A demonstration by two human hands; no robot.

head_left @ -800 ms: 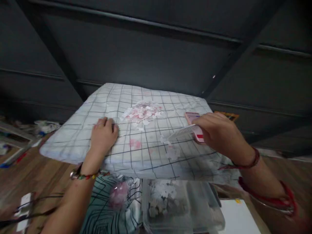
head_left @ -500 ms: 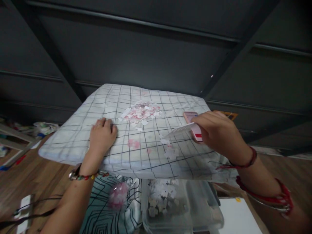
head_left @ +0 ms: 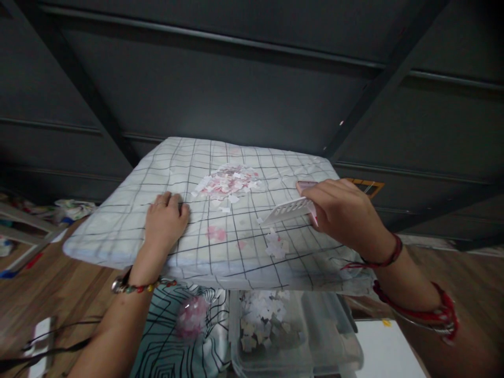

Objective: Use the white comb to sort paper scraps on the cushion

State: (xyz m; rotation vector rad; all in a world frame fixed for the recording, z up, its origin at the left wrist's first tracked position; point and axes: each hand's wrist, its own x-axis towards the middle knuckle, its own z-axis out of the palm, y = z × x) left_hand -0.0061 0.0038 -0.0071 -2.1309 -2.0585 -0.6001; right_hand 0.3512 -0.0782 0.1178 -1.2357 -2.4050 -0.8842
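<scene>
My left hand [head_left: 165, 220] lies flat on the white checked cloth [head_left: 145, 173], fingers stretched and holding nothing. To its right sits a heap of small white and pink paper scraps [head_left: 228, 181]. My right hand [head_left: 342, 210] pinches one end of a thin white slotted plastic piece [head_left: 285, 211], tilted on its edge over the cloth. Its far end is close to a small cluster of white scraps [head_left: 276, 245]. Beneath my right hand lies a pink phone [head_left: 305, 185], mostly hidden.
A clear plastic box [head_left: 326, 336] holding white and beige scraps stands below the table's front edge. Beside it a pink clear bag [head_left: 192, 315] rests on patterned teal fabric [head_left: 165, 346]. A power strip [head_left: 41, 341] is on the floor, left. Dark panels [head_left: 220, 94] rise behind the table.
My right hand has shifted slightly left, turning the white slotted piece so its slots show more clearly and more of the phone is covered. My left hand stays put.
</scene>
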